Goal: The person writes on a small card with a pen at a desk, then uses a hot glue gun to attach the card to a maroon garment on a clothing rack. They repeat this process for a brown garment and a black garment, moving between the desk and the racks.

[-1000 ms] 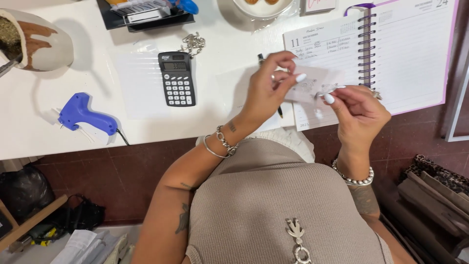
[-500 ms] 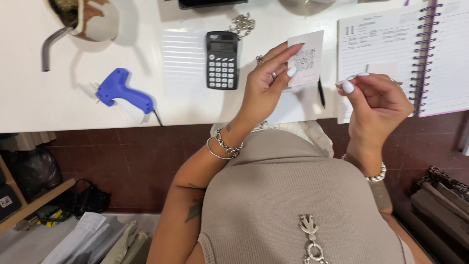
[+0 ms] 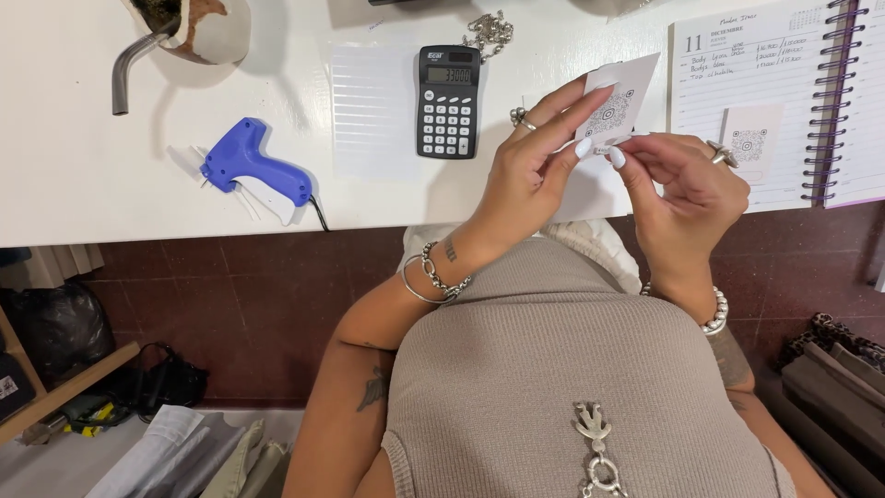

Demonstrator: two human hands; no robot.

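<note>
Left grip: the left hand [image 3: 530, 180] pinches a small white card [image 3: 619, 106] between thumb and extended fingers, holding it up above the desk edge.
Right grip: the right hand [image 3: 687, 189] has thumb and forefinger pressed together on the lower edge of the same card, the other fingers curled in.
Card: square, white, with a black square code pattern printed on it, tilted a little; it sits between the two hands, just right of the calculator [image 3: 448, 100].
Rings and bracelets: a ring shows on each hand; metal bangles circle the left wrist, a beaded bracelet the right.
Calculator: black, lying flat on the white desk [image 3: 83, 175], just left of the left hand.
Chain: a small silver chain [image 3: 487, 33] lies just above and right of the calculator.
Lined paper: a white sheet [image 3: 371, 106] lies touching the calculator's left side.
Tagging gun: blue and white [image 3: 253, 171], well left of the calculator, near the desk edge.
Planner: an open spiral-bound planner [image 3: 765, 83] lies well right of the calculator, with a second small card on its page.
Cup: a cup with a metal straw [image 3: 198, 23] stands far left of the calculator, at the top edge.
</note>
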